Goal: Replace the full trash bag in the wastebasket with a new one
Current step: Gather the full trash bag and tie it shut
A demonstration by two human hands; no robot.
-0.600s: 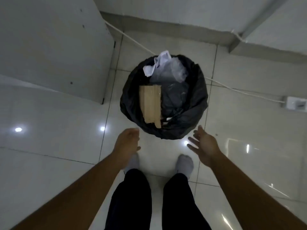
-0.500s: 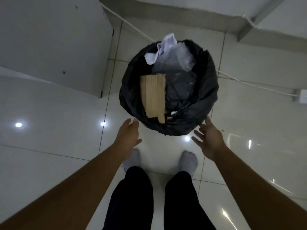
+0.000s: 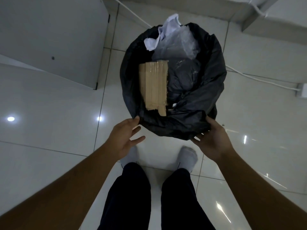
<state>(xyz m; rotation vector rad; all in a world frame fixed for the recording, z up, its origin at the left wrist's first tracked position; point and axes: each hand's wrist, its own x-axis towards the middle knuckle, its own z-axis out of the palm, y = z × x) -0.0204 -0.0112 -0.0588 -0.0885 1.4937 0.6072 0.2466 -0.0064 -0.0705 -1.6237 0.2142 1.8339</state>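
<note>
I see the black trash bag at upper centre of the frame, folded over the wastebasket (itself hidden). My left hand, fingers spread, touches its near edge; my right hand cups the near-right fold, presumably to peel the rim free.

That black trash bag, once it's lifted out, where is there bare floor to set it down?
Open tile lies left of the black trash bag, below the grey cabinet. The right is crowded by a white cable; the near side by both socked feet.
</note>
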